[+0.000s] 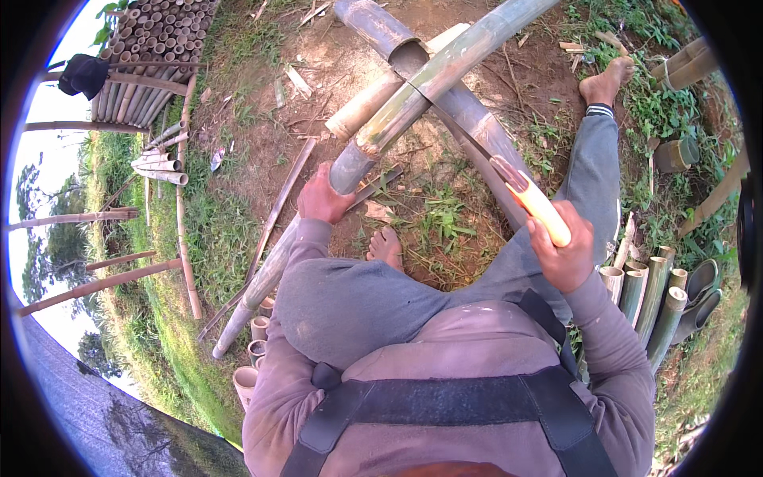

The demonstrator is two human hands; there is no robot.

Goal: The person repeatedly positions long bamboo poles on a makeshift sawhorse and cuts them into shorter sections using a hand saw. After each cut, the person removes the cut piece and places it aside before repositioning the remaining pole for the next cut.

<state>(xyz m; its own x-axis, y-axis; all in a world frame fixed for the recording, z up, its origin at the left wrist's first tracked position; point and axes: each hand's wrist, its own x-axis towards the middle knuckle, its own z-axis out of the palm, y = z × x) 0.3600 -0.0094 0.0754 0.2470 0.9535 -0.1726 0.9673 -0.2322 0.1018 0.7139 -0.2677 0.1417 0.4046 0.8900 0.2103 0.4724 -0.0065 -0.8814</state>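
My left hand (324, 195) is closed around the near end of a green bamboo pole (445, 67), which slants away to the upper right. In my right hand (566, 248) is the pale yellow handle of a handsaw (542, 208). The saw's thin, dark blade runs up and left from the handle, and its far part meets the bamboo pole at a dark line across it. Beneath, a thicker greyish bamboo log (481, 123) crosses the pole, with a shorter tan bamboo piece (366, 107) beside the crossing.
Bare feet (385, 248) rest on soil and grass. Cut bamboo lengths (656, 298) stand at the right, near dark sandals (699, 302). Another bamboo pole (254, 298) lies beside my left arm. Stacked bamboo (159, 36) fills a rack at the upper left, where a black cap (83, 75) hangs.
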